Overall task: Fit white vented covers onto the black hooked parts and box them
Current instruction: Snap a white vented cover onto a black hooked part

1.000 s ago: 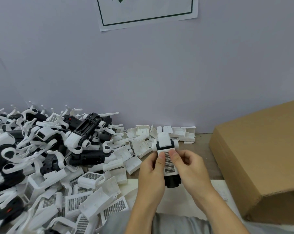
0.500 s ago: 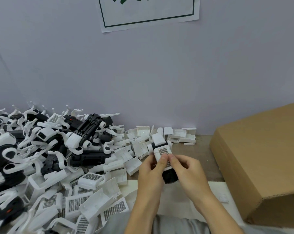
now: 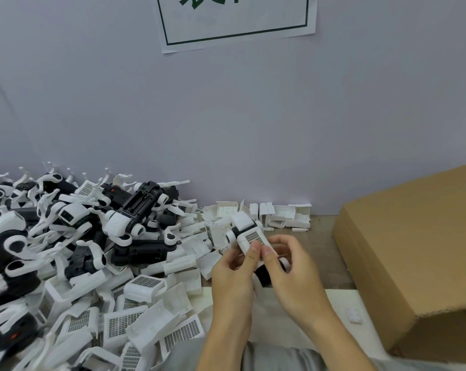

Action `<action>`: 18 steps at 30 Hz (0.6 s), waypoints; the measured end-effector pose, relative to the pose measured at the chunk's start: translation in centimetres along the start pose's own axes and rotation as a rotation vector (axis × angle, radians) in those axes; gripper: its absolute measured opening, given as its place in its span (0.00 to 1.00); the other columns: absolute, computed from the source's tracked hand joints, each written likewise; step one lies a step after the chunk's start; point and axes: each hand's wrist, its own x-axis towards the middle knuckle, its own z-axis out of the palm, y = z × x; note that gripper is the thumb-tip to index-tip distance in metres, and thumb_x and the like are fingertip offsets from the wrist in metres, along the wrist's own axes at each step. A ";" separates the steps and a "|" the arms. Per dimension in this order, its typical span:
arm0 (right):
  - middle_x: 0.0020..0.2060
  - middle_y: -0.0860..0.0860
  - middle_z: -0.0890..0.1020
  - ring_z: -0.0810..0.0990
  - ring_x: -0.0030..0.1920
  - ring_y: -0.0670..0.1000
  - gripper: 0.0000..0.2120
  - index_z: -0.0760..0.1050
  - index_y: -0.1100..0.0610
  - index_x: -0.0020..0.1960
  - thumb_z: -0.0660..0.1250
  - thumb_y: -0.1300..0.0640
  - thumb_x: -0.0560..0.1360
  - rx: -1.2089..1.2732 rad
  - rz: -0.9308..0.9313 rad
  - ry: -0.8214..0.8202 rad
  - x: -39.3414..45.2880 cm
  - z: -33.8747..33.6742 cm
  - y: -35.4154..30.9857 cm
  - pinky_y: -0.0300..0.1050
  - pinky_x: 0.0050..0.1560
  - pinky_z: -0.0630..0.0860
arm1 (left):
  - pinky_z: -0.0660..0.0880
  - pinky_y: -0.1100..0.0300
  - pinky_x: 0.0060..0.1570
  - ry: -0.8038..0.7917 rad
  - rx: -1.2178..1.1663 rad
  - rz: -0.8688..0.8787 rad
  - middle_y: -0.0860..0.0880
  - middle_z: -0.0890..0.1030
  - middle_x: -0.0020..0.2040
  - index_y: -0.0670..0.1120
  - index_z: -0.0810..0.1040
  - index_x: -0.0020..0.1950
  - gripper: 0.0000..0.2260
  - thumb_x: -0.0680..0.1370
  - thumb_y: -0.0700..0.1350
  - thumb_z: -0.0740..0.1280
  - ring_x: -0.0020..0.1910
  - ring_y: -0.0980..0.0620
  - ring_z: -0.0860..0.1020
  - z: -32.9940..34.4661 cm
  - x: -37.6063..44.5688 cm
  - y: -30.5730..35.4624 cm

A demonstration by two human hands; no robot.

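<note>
Both thumbs should press evenly along the cover point(image 3: 253, 238) edges until it seats flush on the black part point(image 3: 264, 274). The left hand point(image 3: 233, 274) and right hand point(image 3: 293, 269) grip it mid-table, left of the cardboard box point(image 3: 414, 250). Smooth hard plastic, gridded vent.

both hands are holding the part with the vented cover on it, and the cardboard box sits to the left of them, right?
Not quite: the cardboard box sits to the right of the hands, as the head view shows; the pile of loose parts is on the left. The rest holds: the left hand and right hand both hold the part with its vented cover on.
</note>
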 end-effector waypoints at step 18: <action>0.31 0.57 0.75 0.76 0.24 0.55 0.11 0.74 0.63 0.42 0.58 0.57 0.75 0.663 0.630 0.052 0.8 -1.4 -0.7 0.53 0.37 0.79 | 0.76 0.62 0.47 0.174 0.131 0.240 0.59 0.82 0.46 0.55 0.82 0.52 0.05 0.79 0.46 0.69 0.47 0.57 0.79 -0.3 -0.1 0.8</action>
